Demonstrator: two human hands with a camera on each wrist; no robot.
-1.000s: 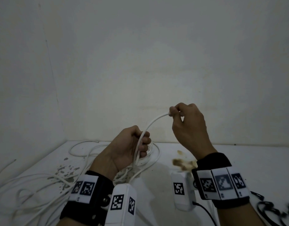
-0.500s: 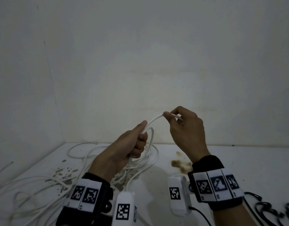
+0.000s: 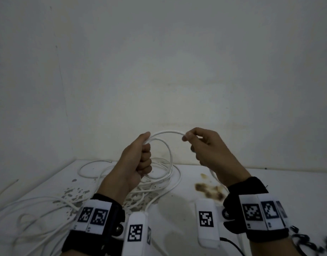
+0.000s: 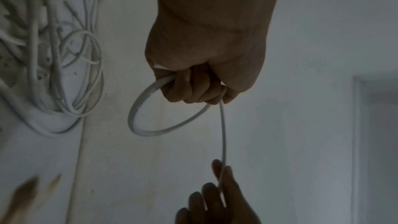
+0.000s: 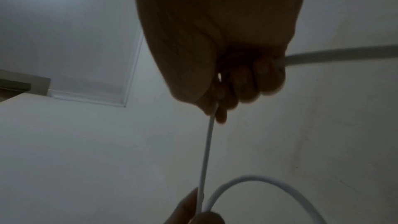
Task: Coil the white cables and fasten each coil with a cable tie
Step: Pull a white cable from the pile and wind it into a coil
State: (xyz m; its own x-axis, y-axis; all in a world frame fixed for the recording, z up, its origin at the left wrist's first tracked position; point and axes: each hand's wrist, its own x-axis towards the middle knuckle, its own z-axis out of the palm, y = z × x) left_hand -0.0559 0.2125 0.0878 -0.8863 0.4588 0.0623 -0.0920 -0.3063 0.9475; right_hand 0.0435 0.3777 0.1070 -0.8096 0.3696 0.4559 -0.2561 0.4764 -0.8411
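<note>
White cable [image 3: 166,133] spanning frame centre, above desk [image 3: 288,182]. Left hand [image 3: 138,157] fisted round 1 loop; right hand [image 3: 205,145] pinching feed end. Risk: loop springing open if fist slackens; snagging on loose cable pile [image 3: 39,209] lower left.

Head view looks down; both wrist views closely share the cable [image 4: 223,132].

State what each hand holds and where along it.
Left hand grips the white cable where its loop closes. Right hand pinches the same cable further along the free run.
</note>
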